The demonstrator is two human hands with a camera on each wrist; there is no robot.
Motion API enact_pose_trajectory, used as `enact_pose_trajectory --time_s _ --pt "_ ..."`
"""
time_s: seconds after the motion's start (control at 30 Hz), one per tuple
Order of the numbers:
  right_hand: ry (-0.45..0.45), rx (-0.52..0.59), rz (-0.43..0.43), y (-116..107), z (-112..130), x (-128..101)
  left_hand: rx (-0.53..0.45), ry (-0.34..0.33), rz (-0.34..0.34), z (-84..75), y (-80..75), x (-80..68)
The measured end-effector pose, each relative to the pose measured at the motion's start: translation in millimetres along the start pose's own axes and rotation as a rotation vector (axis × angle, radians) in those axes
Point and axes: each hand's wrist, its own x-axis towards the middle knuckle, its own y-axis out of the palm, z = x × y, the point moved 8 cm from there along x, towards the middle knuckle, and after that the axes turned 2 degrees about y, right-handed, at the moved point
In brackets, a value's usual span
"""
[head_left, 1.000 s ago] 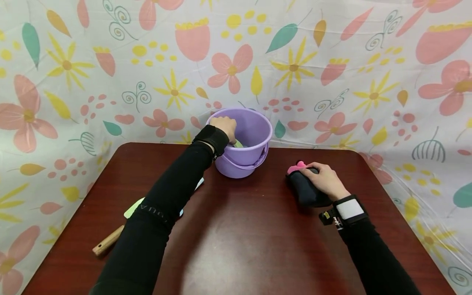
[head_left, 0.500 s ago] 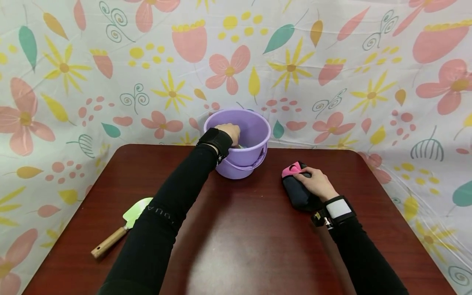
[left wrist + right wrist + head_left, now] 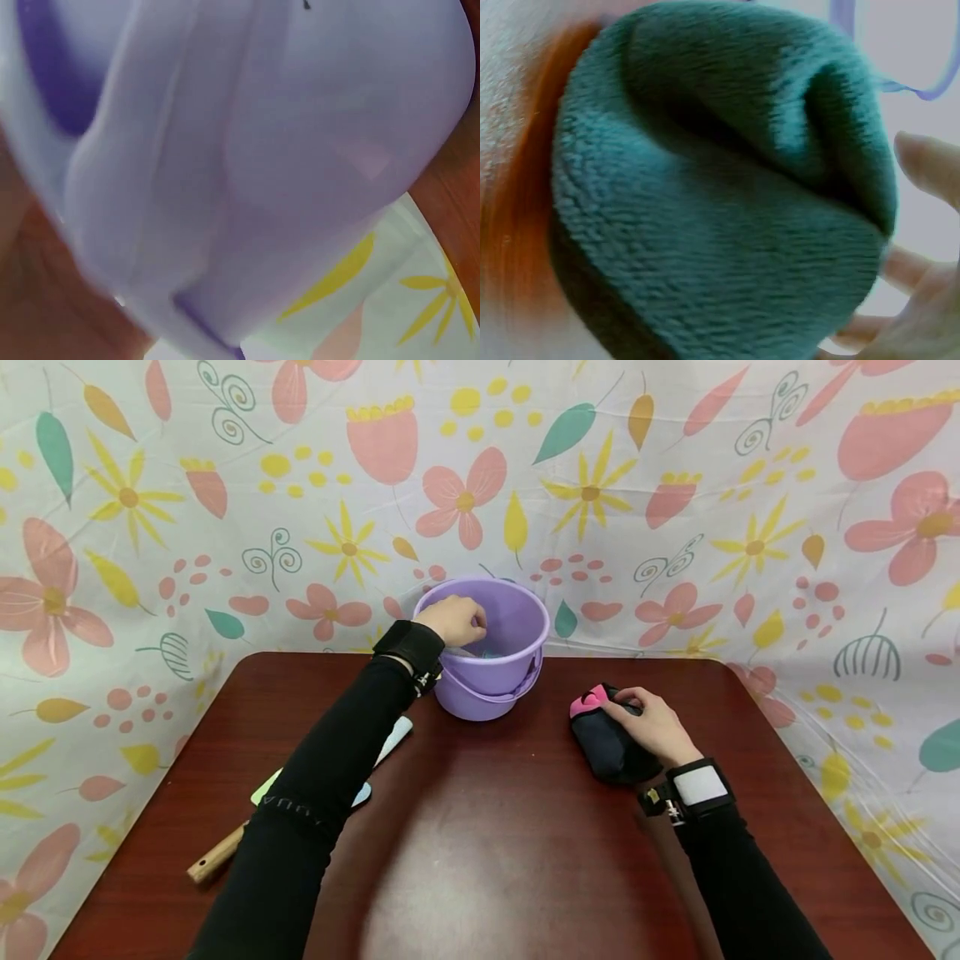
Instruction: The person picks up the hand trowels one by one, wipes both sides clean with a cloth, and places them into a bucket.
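My left hand point(image 3: 453, 621) reaches over the left rim of a purple bucket point(image 3: 491, 678), fingers bent down inside it. The fingertips are hidden, so I cannot tell whether they hold anything. Something pale and bluish shows low inside the bucket, too little to name. The bucket's wall point(image 3: 322, 150) fills most of the left wrist view. At the right, my right hand point(image 3: 652, 727) holds a dark cloth bundle point(image 3: 603, 747) with a pink edge, thumb by the pink part. In the right wrist view the cloth point(image 3: 720, 247) looks dark green and fuzzy, with fingers point(image 3: 930, 165) to its right.
A trowel with a wooden handle point(image 3: 217, 856) and a light green blade lies at the left, partly under the left sleeve point(image 3: 307, 802). Beside it, light blue pieces point(image 3: 393, 739) stick out past the sleeve. A floral sheet point(image 3: 630, 552) hangs behind the brown table point(image 3: 480, 860).
My left hand dipped deeper into the bucket, then rose and drew back left. Something green by its fingers no longer shows. The cloth bundle shifted slightly left and its pink part turned.
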Motion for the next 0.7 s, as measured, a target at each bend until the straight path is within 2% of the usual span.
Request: enact_pose_trajectory --time_s 0.1,0.2,0.43,0.6,0.7 --pt "-0.028 0.004 -0.018 -7 7 -6 -0.053 0.084 -0.086 0.9 -14.1 -10.8" --pt "-0.052 0.007 -0.035 -13 9 -12 -0.098 0.126 -0.18 6.6 -28.3 -26.9" --pt "-0.111 -0.006 -0.09 -18 10 -24 -0.215 0.104 -0.393 33.1 -45.8 -76.0" --pt "-0.134 -0.016 -0.106 -20 14 -31 -0.225 0.076 -0.52 52.3 -42.2 -110.4" --pt "-0.146 -0.02 -0.109 -20 16 -33 -0.208 0.054 -0.56 65.1 -35.5 -125.3"
